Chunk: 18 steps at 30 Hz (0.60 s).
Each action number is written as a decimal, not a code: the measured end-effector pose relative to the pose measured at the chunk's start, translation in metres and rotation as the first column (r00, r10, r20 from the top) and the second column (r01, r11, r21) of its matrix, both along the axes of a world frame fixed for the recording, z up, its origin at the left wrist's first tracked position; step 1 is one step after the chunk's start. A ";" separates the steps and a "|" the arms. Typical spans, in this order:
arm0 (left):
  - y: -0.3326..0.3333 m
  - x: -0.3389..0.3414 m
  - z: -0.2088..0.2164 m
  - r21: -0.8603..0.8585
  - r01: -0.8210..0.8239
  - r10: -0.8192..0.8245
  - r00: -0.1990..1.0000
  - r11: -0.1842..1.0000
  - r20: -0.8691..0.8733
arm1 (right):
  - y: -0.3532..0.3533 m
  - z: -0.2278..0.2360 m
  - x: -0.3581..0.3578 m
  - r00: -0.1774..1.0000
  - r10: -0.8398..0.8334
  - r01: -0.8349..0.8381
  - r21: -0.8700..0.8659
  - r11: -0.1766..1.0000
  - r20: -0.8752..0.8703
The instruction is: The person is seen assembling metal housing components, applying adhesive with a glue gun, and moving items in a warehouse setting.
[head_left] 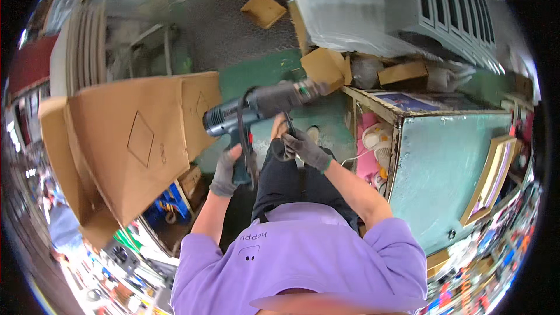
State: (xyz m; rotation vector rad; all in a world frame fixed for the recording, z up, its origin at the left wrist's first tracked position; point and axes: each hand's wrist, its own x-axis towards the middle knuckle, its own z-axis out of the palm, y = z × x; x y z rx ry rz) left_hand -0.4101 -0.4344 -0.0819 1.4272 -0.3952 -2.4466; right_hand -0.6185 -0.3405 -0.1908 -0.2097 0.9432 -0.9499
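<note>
My left hand (pixel 224 174), in a grey glove with bare fingertips, is closed around the grip of a heat gun (pixel 233 115). The gun has a dark blue-grey body, a red trigger and a barrel aimed away to the right. A black power cord (pixel 241 118) loops over its body and hangs beside the grip. My right hand (pixel 310 151), gloved the same way, is closed on a black piece of cord (pixel 290 123) in front of my legs. The front end of the gun is blurred.
A large open cardboard box (pixel 125 140) stands at my left. To the right is a worn pale-green cabinet (pixel 449 175) with a fan and pink items on its inner shelf. A plastic-wrapped grey machine (pixel 356 11) is at the far right, with cardboard pieces (pixel 324 69) beside it.
</note>
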 end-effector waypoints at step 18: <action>0.120 0.158 0.073 0.029 0.368 -0.368 0.917 0.929 0.153 | -0.064 0.045 0.082 0.606 0.228 -0.762 -0.473 0.443 -0.762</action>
